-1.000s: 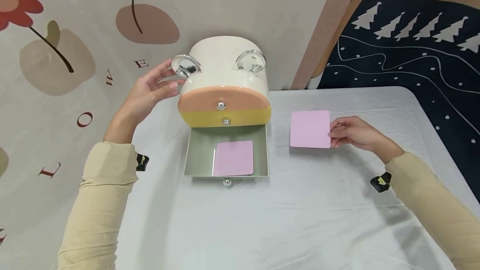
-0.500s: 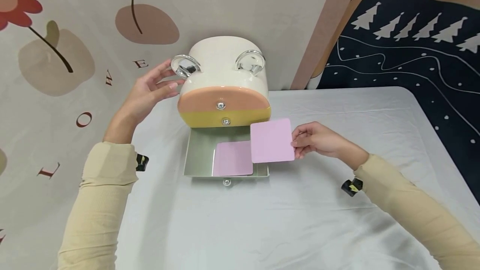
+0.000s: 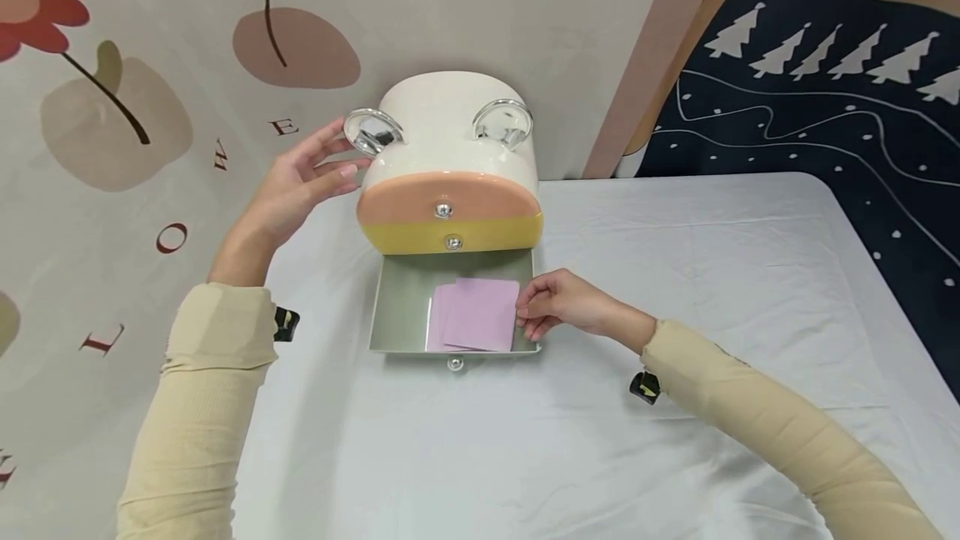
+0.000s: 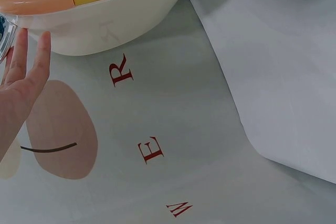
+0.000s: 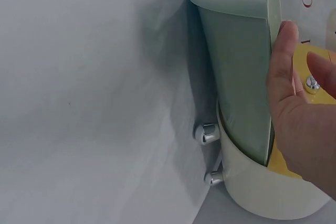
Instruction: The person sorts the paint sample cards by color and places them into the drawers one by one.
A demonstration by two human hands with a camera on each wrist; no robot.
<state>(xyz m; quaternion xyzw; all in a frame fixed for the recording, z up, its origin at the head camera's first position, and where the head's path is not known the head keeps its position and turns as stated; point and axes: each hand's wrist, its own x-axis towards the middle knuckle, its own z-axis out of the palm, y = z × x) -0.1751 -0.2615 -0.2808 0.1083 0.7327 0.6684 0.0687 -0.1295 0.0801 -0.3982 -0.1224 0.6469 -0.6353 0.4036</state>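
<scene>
A cream rounded drawer box (image 3: 457, 123) with two silver ear-shaped pieces stands near the wall. Its orange drawer front (image 3: 405, 200) and yellow drawer front (image 3: 405, 236) are closed, while the green bottom drawer (image 3: 397, 315) is pulled out. One pink square card (image 3: 486, 315) lies low over another pink card (image 3: 436, 327) in that drawer. At the top card's right edge, my right hand (image 3: 562, 302) pinches it with thumb and fingers; the right wrist view hides the card behind the drawer wall. My left hand (image 3: 296, 182) rests extended fingers against the box's left side by the silver ear (image 3: 371, 132).
White cloth covers the table (image 3: 675, 257) around the box. Behind and to the left hangs a patterned wall covering (image 3: 450, 7) with flowers and letters. A dark cloth with white trees (image 3: 810, 107) hangs at the right. Chrome feet (image 5: 206, 133) support the box.
My right hand has carried the pink card leftward from above the table into the drawer area, over the other card. The left hand has stayed at the box.
</scene>
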